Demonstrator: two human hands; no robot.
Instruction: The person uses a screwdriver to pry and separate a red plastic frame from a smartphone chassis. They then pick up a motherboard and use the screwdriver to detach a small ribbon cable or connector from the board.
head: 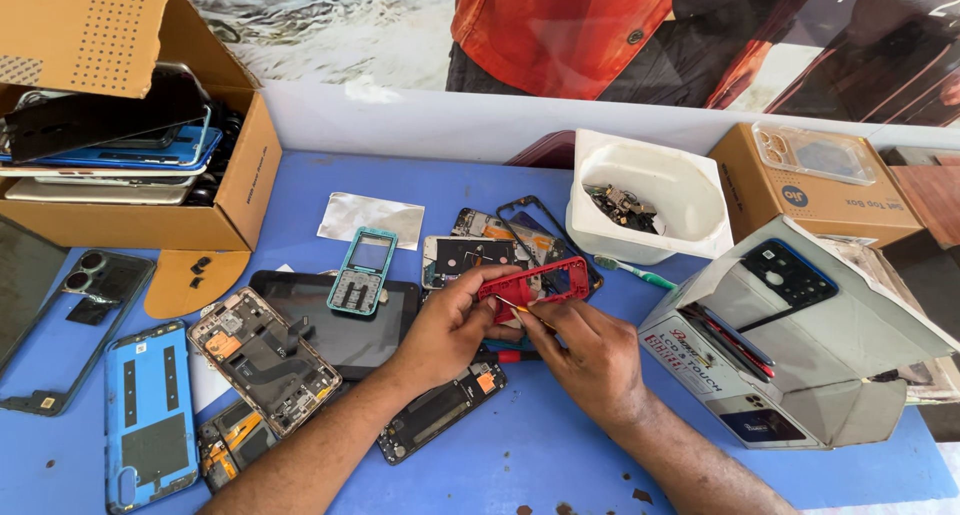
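Over a blue counter (520,455) strewn with phone parts, the left hand (450,325) closes its fingers on a red phone frame (535,287), held just above the surface at centre. Touching the frame from below, the right hand (590,353) pinches a thin tool (522,309). A teal keypad frame (360,270) lies nearby on a dark screen panel (345,330); a white tub (650,200) of small parts sits behind.
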